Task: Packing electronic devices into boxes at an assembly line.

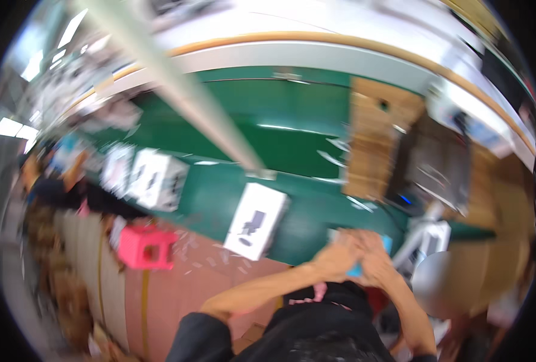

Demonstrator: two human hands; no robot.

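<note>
My left hand point(337, 256) and my right hand point(373, 259) meet at the bench's near edge, right of the middle, with fingers bent in and close together. Both close on a blue flat piece point(355, 269), which peeks out between the palms and again past the right fingers. Its kind and most of its surface are hidden, and the fingers are blurred. To the left of my hands, a white box point(257, 221) with dark print lies at the edge of the green bench point(307, 196), touched by neither hand.
More white boxes point(158, 180) stand farther left, near another person's arm point(75, 172). A pale post point(201, 114) slants over the bench. A wooden board point(376, 139) and a dark device point(434, 163) stand at right. A pink stool point(147, 247) sits on the littered floor.
</note>
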